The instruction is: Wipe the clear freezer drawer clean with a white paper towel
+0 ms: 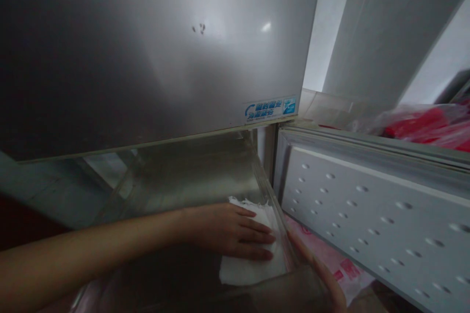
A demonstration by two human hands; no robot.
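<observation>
My left hand (235, 234) reaches in from the left and lies flat, fingers stretched out, on a white cloth (253, 271) with a frayed edge. The cloth rests against the inner right side of a clear plastic drawer (191, 171), pulled out below a refrigerator's upper door. My right hand (323, 274) is partly in view at the drawer's outer right side, its fingers along the wall near the front corner. The rest of that hand is hidden or outside the picture.
The grey refrigerator door (165, 58) with a blue sticker hangs above the drawer. An open lower door (367, 205) with a dimpled inner panel stands close on the right. Beyond it lie red items in clear plastic (426, 124). A pink-and-white bag (330, 254) is below.
</observation>
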